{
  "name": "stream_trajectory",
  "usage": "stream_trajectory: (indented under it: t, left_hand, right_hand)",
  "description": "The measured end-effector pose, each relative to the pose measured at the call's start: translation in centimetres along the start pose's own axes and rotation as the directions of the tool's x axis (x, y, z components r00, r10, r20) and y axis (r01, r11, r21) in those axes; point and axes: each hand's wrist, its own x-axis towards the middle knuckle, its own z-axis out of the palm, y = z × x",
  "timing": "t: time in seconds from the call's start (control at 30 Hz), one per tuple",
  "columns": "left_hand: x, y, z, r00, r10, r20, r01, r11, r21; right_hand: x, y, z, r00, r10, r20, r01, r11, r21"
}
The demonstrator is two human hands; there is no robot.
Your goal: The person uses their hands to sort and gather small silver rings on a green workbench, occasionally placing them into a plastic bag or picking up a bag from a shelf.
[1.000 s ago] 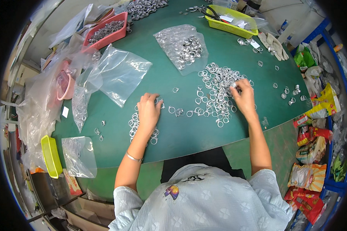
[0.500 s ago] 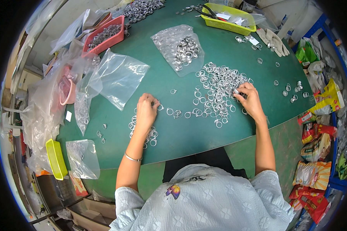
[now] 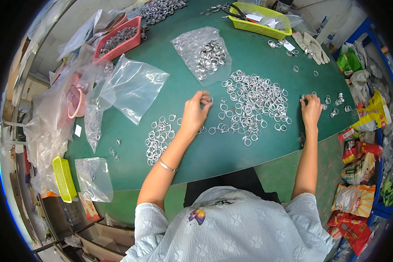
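A wide pile of small metal rings (image 3: 255, 102) lies in the middle of the green table (image 3: 231, 153). My left hand (image 3: 195, 112) is at the pile's left edge, thumb and fingers pinched on one ring (image 3: 210, 100). A smaller group of rings (image 3: 158, 139) lies to the left of that forearm. My right hand (image 3: 311, 110) rests past the pile's right side, with its fingertips curled on a loose ring (image 3: 303, 97) among a few scattered rings (image 3: 338, 99).
A clear bag of rings (image 3: 204, 54) and an empty clear bag (image 3: 133, 87) lie behind the pile. A red tray of rings (image 3: 118, 39), a yellow basket (image 3: 260, 22), gloves (image 3: 312, 46), a small yellow basket (image 3: 64, 179) and snack packets (image 3: 358, 161) ring the table.
My left hand moved right from the small ring group to the main pile's edge. My right hand left the pile and reached right to the scattered rings.
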Motion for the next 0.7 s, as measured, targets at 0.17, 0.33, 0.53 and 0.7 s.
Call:
stream_trajectory:
  t: [0.17,0.33,0.53,0.7]
  left_hand:
    - [-0.1,0.2,0.3,0.993,0.007,-0.120,-0.001,0.999,0.050]
    - [-4.9,0.1,-3.7,0.992,0.013,-0.125,0.047,0.883,0.466]
    - [-9.6,-2.0,-5.0,0.987,0.158,-0.001,-0.116,0.728,0.675]
    - [-11.5,-2.1,-6.6,0.998,0.063,-0.006,-0.045,0.775,0.631]
  right_hand:
    - [-0.8,-2.3,-1.5,0.999,-0.007,-0.042,0.012,0.993,0.118]
    - [-2.5,-9.1,-3.7,0.944,-0.308,0.118,0.183,0.787,0.590]
    - [-5.0,-18.9,-2.0,0.784,-0.618,0.056,0.443,0.620,0.648]
    - [-6.1,-21.7,0.1,0.815,-0.577,0.054,0.487,0.733,0.474]
